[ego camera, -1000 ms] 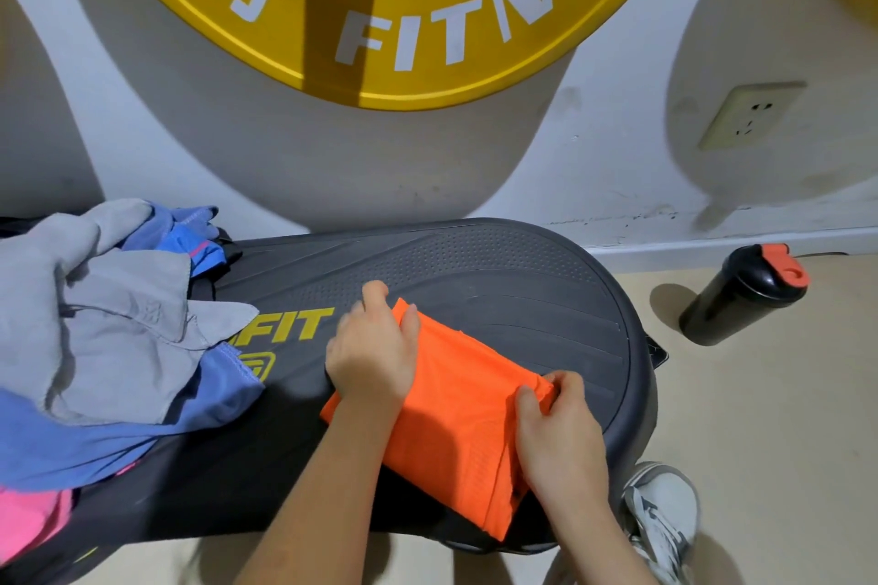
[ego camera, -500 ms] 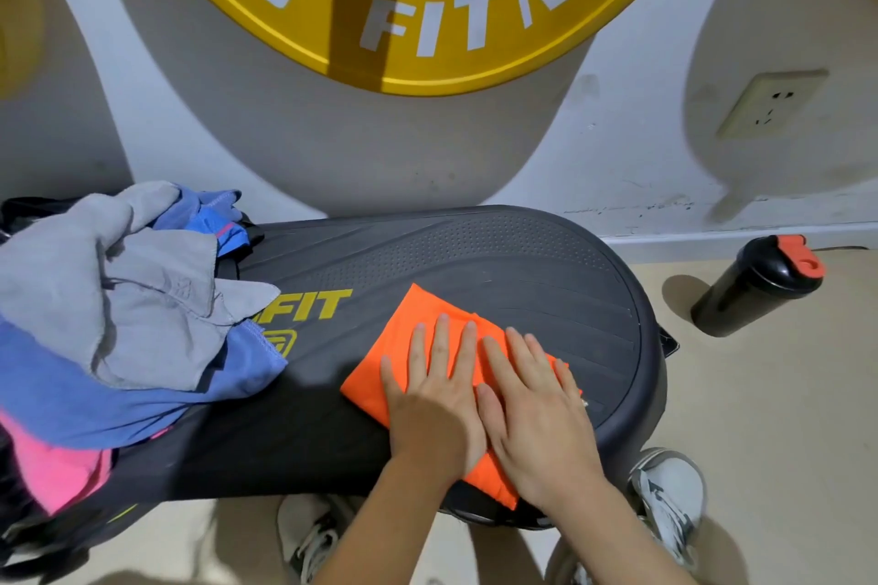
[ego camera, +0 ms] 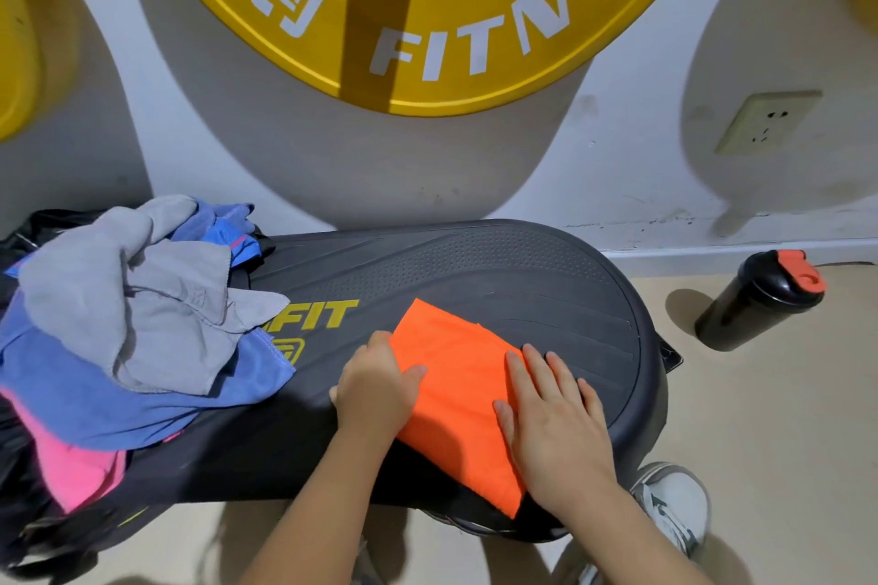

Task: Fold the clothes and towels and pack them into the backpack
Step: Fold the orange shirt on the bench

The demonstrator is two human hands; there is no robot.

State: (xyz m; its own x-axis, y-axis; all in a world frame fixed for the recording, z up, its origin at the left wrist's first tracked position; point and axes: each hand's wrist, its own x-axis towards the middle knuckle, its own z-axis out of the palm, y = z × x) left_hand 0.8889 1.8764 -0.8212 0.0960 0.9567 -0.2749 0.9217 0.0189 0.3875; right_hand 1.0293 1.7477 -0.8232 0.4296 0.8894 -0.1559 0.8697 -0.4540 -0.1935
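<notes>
Works on an orange cloth (ego camera: 456,375), folded into a slanted oblong and lying flat on the right half of a black board (ego camera: 499,271). Grips its left edge with the left hand (ego camera: 375,387): thumb laid over the top, fingers curled down at the edge, tips hidden. Presses on its right side with the right hand (ego camera: 553,423), palm down, fingers straight and a little spread, holding nothing, some tips past the cloth and onto the board. Has the cloth's near corner reaching the board's front rim, beside the right wrist.

At the board's left end, well apart from the cloth, a loose unfolded pile: grey towel (ego camera: 133,299) on top, blue cloth (ego camera: 142,399) under it, pink cloth (ego camera: 71,470) lowest, hanging off the front. Behind and below the pile, black fabric (ego camera: 42,223), too hidden to tell whether it is the backpack.

On the floor (ego camera: 784,418) right of the board, a black bottle (ego camera: 746,304) with an orange lid, standing near the wall (ego camera: 237,157). Beside the board, under the right forearm, a white shoe (ego camera: 674,504). On the wall, a yellow sign (ego camera: 451,14) with white letters and, to its right, a socket (ego camera: 767,124).
</notes>
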